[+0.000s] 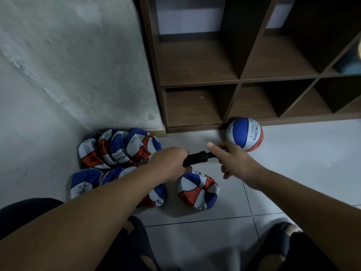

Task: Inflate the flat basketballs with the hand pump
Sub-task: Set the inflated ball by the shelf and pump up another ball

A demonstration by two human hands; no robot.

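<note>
We see our left hand (169, 165) with its grip clamped round the black hand pump (197, 158); our right hand (233, 160) meets the pump's far end, forefinger straight, other fingers curled (whether they clasp it we cannot tell); an inflated basketball (244, 134) sits on the tiled floor (302, 163) before the wooden shelf (199, 61); flat basketballs (119, 147) lie heaped by the wall (68, 65); one flat ball (197, 190) lies below the pump.

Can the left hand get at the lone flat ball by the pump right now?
Probably not yet: the left hand grips the black pump. The flat ball lies uncovered just below it, so freeing that hand should suffice.
</note>
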